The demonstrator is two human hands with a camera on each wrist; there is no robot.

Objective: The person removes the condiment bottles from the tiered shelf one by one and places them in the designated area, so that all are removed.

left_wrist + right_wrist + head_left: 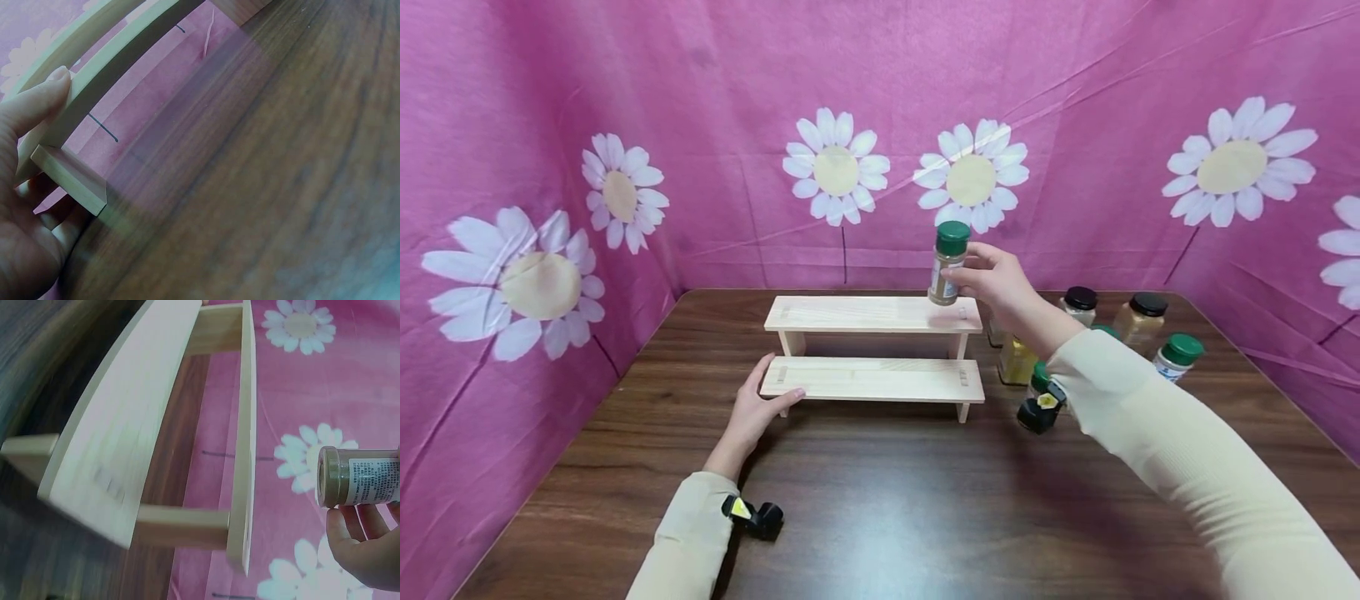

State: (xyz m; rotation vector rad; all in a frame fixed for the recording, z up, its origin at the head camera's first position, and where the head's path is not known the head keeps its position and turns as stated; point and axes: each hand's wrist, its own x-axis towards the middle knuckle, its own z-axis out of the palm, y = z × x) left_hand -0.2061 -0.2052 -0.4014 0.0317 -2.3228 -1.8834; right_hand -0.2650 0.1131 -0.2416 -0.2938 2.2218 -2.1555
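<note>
A two-step wooden rack [872, 379] of pale boards stands on the brown table. My left hand [758, 412] grips the left end of its lower step, thumb on top and fingers round the side; the left wrist view shows the thumb [47, 97] over the board edge. Above the right end of the upper step, my right hand [996, 279] holds a spice jar [948, 275] with a green lid, upright and apart from the board. In the right wrist view the jar's label [374, 480] and base show, while its lid is out of frame.
Right of the rack, partly behind my right forearm, several more jars stand on the table [880, 500]: a black-lidded jar [1141, 323], another black-lidded one [1079, 305], a green-lidded jar [1178, 357] and a yellow-filled jar [1015, 362]. A pink flowered cloth [895, 75] hangs behind.
</note>
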